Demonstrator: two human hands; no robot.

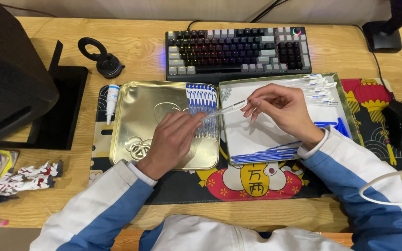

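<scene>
Clear pen pinched by right fingers; left fingers touching its tip.

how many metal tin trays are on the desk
2. A gold rectangular tin tray lies under the left hand; a second, paper-lined tray sits to its right, under the right hand, which holds a clear pen. None seem hidden.
</scene>
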